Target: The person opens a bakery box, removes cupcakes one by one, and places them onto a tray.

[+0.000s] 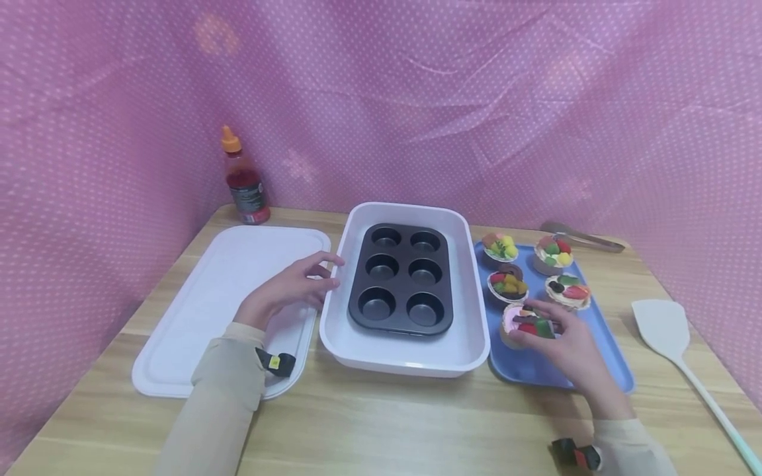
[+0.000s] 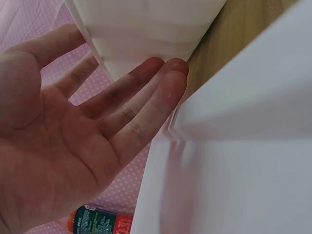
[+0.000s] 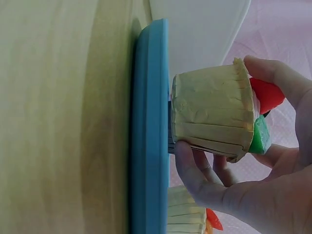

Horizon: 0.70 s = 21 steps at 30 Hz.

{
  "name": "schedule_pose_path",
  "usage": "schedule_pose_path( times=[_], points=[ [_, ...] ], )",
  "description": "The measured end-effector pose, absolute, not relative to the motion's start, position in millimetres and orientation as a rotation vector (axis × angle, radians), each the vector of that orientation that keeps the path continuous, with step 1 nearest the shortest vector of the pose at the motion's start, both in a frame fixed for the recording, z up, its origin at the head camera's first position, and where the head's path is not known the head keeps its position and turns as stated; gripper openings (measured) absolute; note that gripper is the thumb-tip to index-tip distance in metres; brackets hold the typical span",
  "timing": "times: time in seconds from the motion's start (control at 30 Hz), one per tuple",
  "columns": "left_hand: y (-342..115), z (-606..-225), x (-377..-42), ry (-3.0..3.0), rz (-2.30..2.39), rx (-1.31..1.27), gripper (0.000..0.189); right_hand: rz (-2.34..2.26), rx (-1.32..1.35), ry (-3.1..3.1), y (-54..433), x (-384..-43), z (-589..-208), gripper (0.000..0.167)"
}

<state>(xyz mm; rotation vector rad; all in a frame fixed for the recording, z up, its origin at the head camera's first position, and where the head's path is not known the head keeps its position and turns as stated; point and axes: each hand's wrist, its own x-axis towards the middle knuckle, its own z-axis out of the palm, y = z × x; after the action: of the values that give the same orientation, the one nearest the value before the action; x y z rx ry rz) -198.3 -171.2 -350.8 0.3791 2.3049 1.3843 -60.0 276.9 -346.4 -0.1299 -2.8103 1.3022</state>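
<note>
My right hand (image 1: 568, 344) grips a cupcake (image 3: 212, 109) in a pale paper cup, topped with red and green pieces, near the front of the blue tray (image 1: 607, 363). In the right wrist view, thumb and fingers are on opposite sides of the cup, which is close to the tray surface. Several other fruit-topped cupcakes (image 1: 501, 287) stand on that tray. My left hand (image 1: 292, 287) is at the left rim of the white bin (image 1: 405, 360), its fingers loosely extended against the outer wall in the left wrist view. Inside the bin lies a dark muffin pan (image 1: 401, 277), its cups bare.
A white lid-like tray (image 1: 226, 297) lies at the left, under my left forearm. The sauce bottle (image 1: 247, 188) stands at the back left. Tongs (image 1: 583, 238) lie behind the blue tray, and a pale spatula (image 1: 663, 330) lies along the right side. A pink curtain surrounds the table.
</note>
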Motion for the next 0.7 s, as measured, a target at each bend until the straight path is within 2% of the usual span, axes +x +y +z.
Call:
schedule_pose_path(
  times=[0.7],
  points=[
    [-172.4, -350.2, -196.6, 2.301, 1.384, 0.425, 0.050, 1.185, -0.165, -2.906, 279.3, -58.6, -352.6, 0.079]
  ],
)
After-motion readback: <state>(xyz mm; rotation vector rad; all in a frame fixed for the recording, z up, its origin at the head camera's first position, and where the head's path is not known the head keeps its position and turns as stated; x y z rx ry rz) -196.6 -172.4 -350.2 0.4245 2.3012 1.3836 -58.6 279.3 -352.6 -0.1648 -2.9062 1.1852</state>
